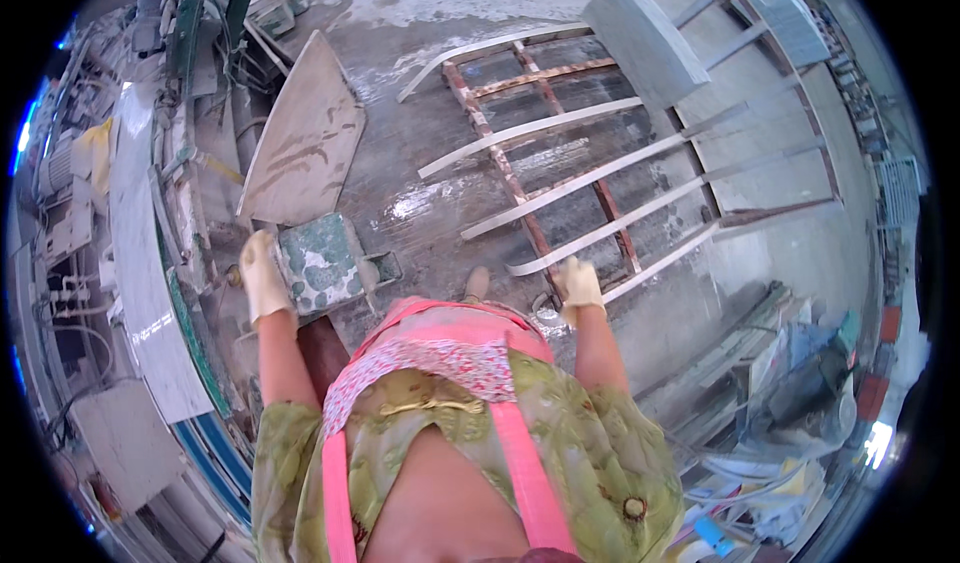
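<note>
My left hand (262, 277), in a pale cream glove, is beside a green and white mottled box-shaped machine part (322, 261). Its fingers look curled together; whatever they may hold is hidden. My right hand (580, 289), in a matching glove, is over the near end of a low rusty metal rack (512, 178). Its fingers are bent and blurred, and I cannot tell whether it touches anything. Long pale stone strips (570, 195) lie across the rack, the nearest strip (660, 263) just right of that hand.
A large stained slab (308, 128) leans beyond the green part. Machinery with a long pale bed (165, 253) runs along my left. Grey slabs (645, 43) stand at the far right end of the rack. Wet floor (400, 143) lies between, with stacked offcuts (730, 353) at right.
</note>
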Action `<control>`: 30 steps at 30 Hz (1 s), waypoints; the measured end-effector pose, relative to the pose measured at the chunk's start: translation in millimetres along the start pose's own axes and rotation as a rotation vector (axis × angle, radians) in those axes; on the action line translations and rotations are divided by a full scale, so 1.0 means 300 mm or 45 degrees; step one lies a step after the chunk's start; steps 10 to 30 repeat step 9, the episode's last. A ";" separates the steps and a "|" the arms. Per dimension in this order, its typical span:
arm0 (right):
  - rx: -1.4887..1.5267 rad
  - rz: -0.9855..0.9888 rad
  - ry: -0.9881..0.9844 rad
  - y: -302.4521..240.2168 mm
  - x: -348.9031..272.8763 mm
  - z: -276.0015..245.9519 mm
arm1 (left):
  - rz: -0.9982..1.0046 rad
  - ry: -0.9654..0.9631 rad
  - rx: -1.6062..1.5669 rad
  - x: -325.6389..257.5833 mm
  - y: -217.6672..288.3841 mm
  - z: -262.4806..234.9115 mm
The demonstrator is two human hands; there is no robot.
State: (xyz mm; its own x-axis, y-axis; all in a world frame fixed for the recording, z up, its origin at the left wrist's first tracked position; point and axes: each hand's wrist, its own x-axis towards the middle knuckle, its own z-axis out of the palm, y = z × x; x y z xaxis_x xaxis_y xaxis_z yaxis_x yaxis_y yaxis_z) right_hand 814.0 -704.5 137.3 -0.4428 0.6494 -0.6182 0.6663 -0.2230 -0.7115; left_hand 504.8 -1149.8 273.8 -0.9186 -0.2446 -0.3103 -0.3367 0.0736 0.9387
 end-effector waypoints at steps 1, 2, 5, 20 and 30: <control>0.009 -0.025 0.004 -0.052 -0.016 0.050 | 0.085 0.074 0.073 -0.117 0.115 0.005; 0.120 0.007 -0.006 -0.079 -0.010 0.119 | 0.227 0.039 0.152 -0.033 0.096 -0.111; 0.278 -0.054 -0.094 -0.214 -0.082 0.350 | 0.470 0.213 0.396 0.150 0.007 -0.468; 0.358 -0.187 -0.275 -0.197 -0.081 0.740 | 0.622 0.537 0.946 0.542 -0.285 -1.094; 0.358 -0.187 -0.275 -0.197 -0.081 0.740 | 0.622 0.537 0.946 0.542 -0.285 -1.094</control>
